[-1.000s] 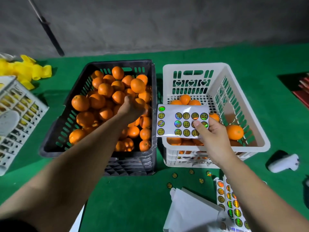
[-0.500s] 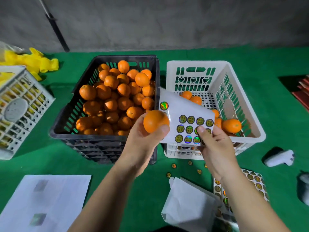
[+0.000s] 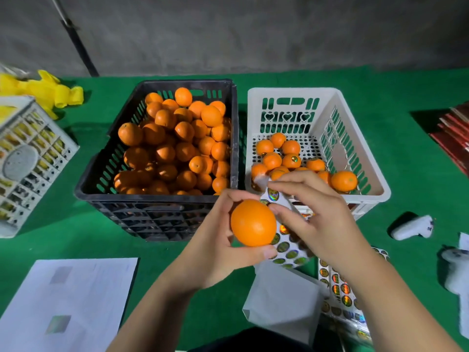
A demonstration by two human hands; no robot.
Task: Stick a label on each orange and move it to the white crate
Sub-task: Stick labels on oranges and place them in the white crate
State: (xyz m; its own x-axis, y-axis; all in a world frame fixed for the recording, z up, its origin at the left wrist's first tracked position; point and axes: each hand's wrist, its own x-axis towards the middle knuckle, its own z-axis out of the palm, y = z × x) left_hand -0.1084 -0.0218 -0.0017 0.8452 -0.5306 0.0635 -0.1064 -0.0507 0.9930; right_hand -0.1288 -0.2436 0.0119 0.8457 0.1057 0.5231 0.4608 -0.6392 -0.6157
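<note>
orange fruit sits gripped in left hand, touching label sheet.

— What lies along the left edge of the green bench?

— A white lattice crate holding yellow items, tilted, with a round grey disc on its side. Behind it, at the far-left corner, sits a heap of yellow plastic.

— And the near-left corner?

— A white paper sheet lying flat, with two faint grey squares on it.

— The right side?

— Dark red stacked items at the right edge, a small white device nearer, and further white objects at the right edge, partly cut off.

— Anything beyond the bench?

— A grey wall, and a dark pole leaning across it.
</note>
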